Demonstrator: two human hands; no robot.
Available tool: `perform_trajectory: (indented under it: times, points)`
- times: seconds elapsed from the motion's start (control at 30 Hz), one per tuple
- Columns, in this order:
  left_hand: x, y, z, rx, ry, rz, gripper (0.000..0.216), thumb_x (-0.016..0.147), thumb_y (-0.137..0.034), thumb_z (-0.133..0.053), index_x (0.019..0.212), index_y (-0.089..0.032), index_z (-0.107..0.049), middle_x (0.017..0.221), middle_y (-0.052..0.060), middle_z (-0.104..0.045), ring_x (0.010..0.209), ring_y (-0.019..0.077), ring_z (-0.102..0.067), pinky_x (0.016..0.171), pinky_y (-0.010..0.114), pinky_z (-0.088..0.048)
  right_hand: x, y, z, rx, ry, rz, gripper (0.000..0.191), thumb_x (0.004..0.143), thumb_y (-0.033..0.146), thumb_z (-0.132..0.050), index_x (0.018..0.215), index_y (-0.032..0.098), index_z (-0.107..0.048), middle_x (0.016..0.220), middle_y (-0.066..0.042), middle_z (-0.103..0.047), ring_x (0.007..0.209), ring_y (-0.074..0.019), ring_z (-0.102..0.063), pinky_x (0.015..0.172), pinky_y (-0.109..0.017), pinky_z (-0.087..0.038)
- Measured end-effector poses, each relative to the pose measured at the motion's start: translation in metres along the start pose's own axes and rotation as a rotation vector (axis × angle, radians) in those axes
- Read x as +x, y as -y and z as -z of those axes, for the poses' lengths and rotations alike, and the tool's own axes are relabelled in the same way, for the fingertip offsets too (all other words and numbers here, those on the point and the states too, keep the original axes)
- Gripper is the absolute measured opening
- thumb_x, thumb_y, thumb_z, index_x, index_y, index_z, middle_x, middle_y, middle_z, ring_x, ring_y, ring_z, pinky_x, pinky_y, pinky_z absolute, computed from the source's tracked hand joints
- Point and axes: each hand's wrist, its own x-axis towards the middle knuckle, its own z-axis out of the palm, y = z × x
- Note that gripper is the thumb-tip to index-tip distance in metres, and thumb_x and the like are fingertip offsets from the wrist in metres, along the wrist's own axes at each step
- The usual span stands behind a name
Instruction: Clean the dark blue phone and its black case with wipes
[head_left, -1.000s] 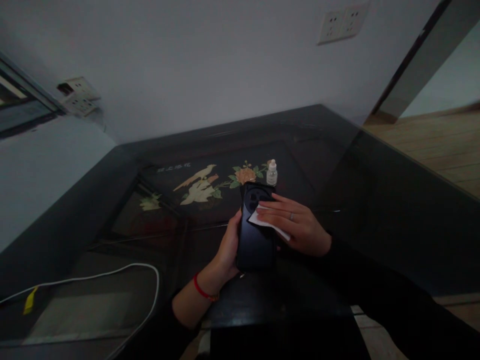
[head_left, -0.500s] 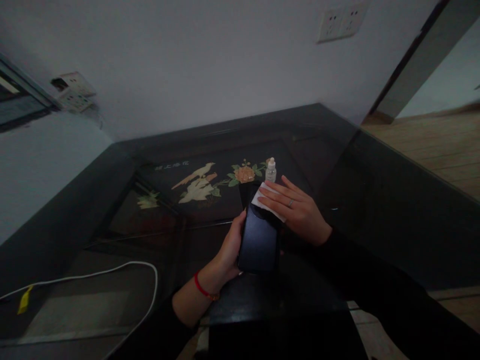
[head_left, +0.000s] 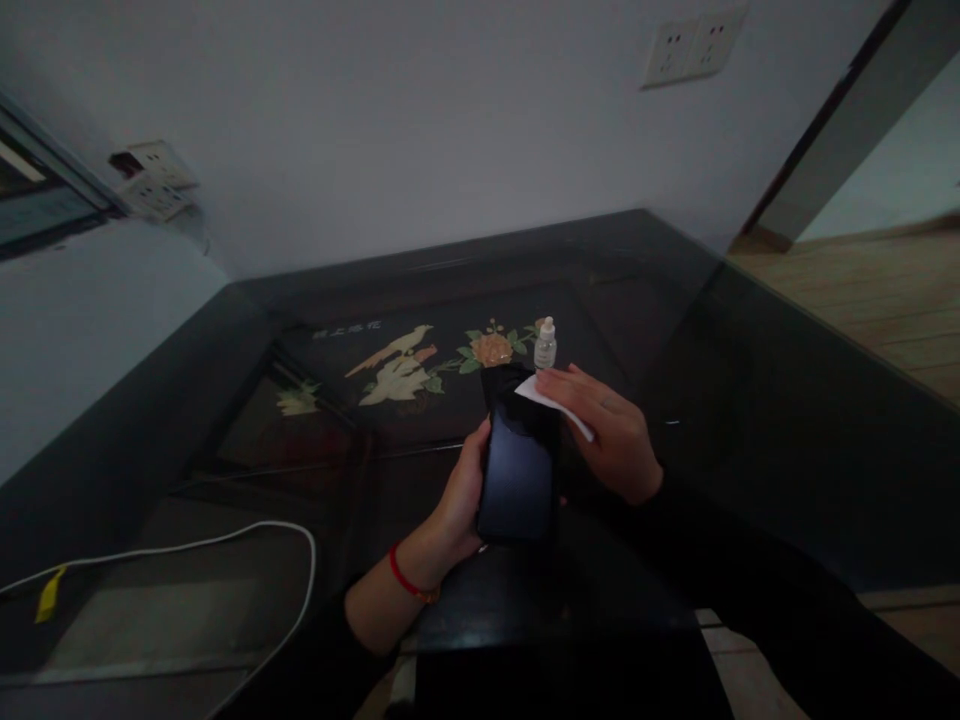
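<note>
A dark smartphone point(head_left: 517, 480) is gripped along its left side by my left hand point(head_left: 459, 500), screen facing up. My right hand point(head_left: 609, 428) has its fingers pressed together on a folded white wipe point(head_left: 559, 402). The wipe lies at the phone's upper right edge; whether it touches the glass there I cannot tell. Just beyond my right fingertips, a small clear dropper bottle point(head_left: 545, 346) with a white top stands upright. Something black at the phone's top end is too dark to make out.
The glossy black table point(head_left: 420, 490) carries a bird-and-flower picture point(head_left: 397, 365). A white cable point(head_left: 225, 540) with a yellow tag point(head_left: 49, 596) runs across the lower left. Wall sockets point(head_left: 694, 48) sit above the table at the back.
My right hand has shifted a little right and tilted onto its side, drawing the wipe towards the phone's right edge. More of the phone's upper part shows. My left hand stays put.
</note>
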Motion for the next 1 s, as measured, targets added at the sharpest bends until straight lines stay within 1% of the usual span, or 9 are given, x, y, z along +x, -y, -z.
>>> perform_trajectory:
  times: [0.1, 0.3, 0.4, 0.53, 0.63, 0.7, 0.77, 0.87, 1.0]
  points:
    - [0.002, 0.006, 0.0, 0.013, 0.005, 0.032, 0.053, 0.093, -0.05, -0.038, 0.119, -0.01, -0.06, 0.088, 0.014, -0.072, 0.072, 0.0253, -0.07, 0.075, 0.045, -0.056, 0.002, 0.002, -0.005, 0.007, 0.046, 0.021, 0.036, 0.093, 0.006, -0.044, 0.125, 0.015, -0.059, 0.126, -0.014, -0.065, 0.124, -0.0204, -0.056, 0.108, -0.047, -0.043]
    - [0.001, 0.0, 0.001, -0.004, -0.023, -0.006, 0.054, 0.095, -0.05, -0.031, 0.124, -0.012, -0.057, 0.09, 0.013, -0.073, 0.078, 0.0261, -0.07, 0.081, 0.047, -0.054, 0.002, 0.002, -0.004, 0.101, 0.2, 0.218, 0.034, 0.091, 0.008, -0.047, 0.121, 0.017, -0.06, 0.12, -0.01, -0.069, 0.123, -0.0204, -0.057, 0.108, -0.048, -0.043]
    - [-0.001, -0.008, 0.002, -0.035, 0.0, -0.039, 0.057, 0.096, -0.051, -0.027, 0.127, -0.011, -0.056, 0.093, 0.013, -0.073, 0.084, 0.0255, -0.07, 0.086, 0.046, -0.052, 0.0, -0.004, 0.006, 0.114, 0.182, 0.212, 0.032, 0.089, 0.01, -0.05, 0.118, 0.018, -0.062, 0.116, -0.009, -0.071, 0.12, -0.0214, -0.06, 0.107, -0.049, -0.045]
    - [-0.003, -0.012, 0.003, -0.077, 0.073, -0.022, 0.065, 0.095, -0.056, -0.025, 0.128, -0.008, -0.054, 0.099, 0.017, -0.072, 0.086, 0.0261, -0.07, 0.087, 0.046, -0.051, 0.003, -0.01, 0.02, 0.079, -0.064, -0.136, 0.03, 0.092, 0.014, -0.046, 0.113, 0.021, -0.066, 0.114, -0.007, -0.071, 0.112, -0.0213, -0.064, 0.101, -0.046, -0.049]
    - [-0.001, -0.012, 0.004, -0.096, 0.077, 0.0, 0.066, 0.095, -0.056, -0.027, 0.131, -0.007, -0.052, 0.105, 0.018, -0.071, 0.088, 0.0257, -0.069, 0.09, 0.044, -0.049, 0.005, -0.014, 0.021, 0.206, -0.276, -0.547, 0.022, 0.092, 0.025, -0.051, 0.101, 0.021, -0.07, 0.102, -0.006, -0.073, 0.089, -0.0208, -0.071, 0.078, -0.039, -0.06]
    - [0.002, -0.012, 0.005, -0.114, 0.02, -0.029, 0.058, 0.096, -0.049, -0.033, 0.135, -0.008, -0.049, 0.108, 0.015, -0.07, 0.093, 0.0231, -0.068, 0.095, 0.04, -0.046, 0.005, -0.016, 0.015, 0.415, -0.285, -0.782, 0.02, 0.087, 0.031, -0.058, 0.096, 0.019, -0.07, 0.092, -0.006, -0.073, 0.072, -0.0195, -0.07, 0.06, -0.035, -0.061]
    - [0.005, -0.013, 0.006, -0.141, -0.039, -0.13, 0.047, 0.097, -0.035, -0.039, 0.139, -0.015, -0.045, 0.115, 0.01, -0.069, 0.1, 0.019, -0.066, 0.1, 0.035, -0.043, 0.003, -0.016, 0.008, 0.652, -0.205, -0.943, 0.024, 0.082, 0.036, -0.064, 0.096, 0.017, -0.069, 0.085, -0.005, -0.072, 0.063, -0.019, -0.068, 0.053, -0.033, -0.059]
    - [0.007, -0.014, 0.006, -0.136, -0.047, -0.273, 0.043, 0.096, -0.023, -0.043, 0.139, -0.026, -0.045, 0.121, 0.002, -0.066, 0.104, 0.0162, -0.064, 0.099, 0.032, -0.043, 0.0, -0.007, 0.0, 0.868, -0.114, -1.019, 0.028, 0.079, 0.04, -0.068, 0.097, 0.018, -0.068, 0.086, -0.005, -0.071, 0.07, -0.0199, -0.069, 0.056, -0.033, -0.06]
    - [0.005, -0.013, 0.004, -0.087, -0.1, -0.252, 0.032, 0.096, -0.027, -0.042, 0.123, -0.022, -0.058, 0.099, 0.002, -0.071, 0.085, 0.0148, -0.067, 0.082, 0.026, -0.05, -0.002, 0.013, -0.002, 0.897, 0.001, -0.912, 0.026, 0.082, 0.042, -0.066, 0.097, 0.021, -0.07, 0.092, -0.003, -0.071, 0.079, -0.0193, -0.068, 0.064, -0.032, -0.061]
